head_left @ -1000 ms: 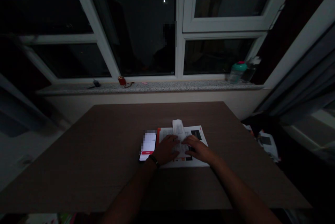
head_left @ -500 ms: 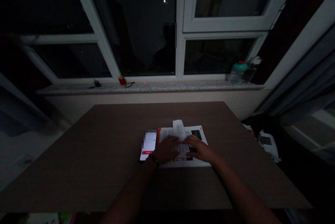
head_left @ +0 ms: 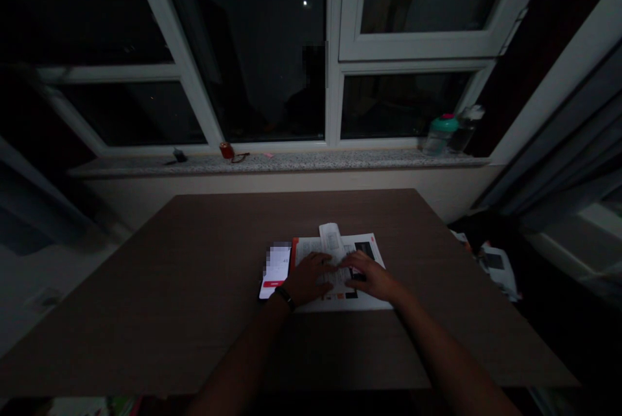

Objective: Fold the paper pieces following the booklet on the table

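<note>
Dim light fills a room with white-framed dark windows (head_left: 335,46) above a speckled stone sill (head_left: 291,161), where a teal-lidded clear bottle (head_left: 440,134) and a small red can (head_left: 225,150) stand well apart. Below, a brown wood-grain tabletop (head_left: 194,286) carries a printed white paper leaflet (head_left: 340,270) with a curled folded strip, just beside a lit smartphone (head_left: 275,271). Both the left hand (head_left: 308,278) and right hand (head_left: 370,277) lie flat with fingers spread, pressing on the leaflet.

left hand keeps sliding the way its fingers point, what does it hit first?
Likely the right hand: the left hand lies flat on the open booklet, fingers aimed right and slightly away, nearly touching the other hand's fingertips over the folded paper. Depth is unclear in the dim light.
</note>
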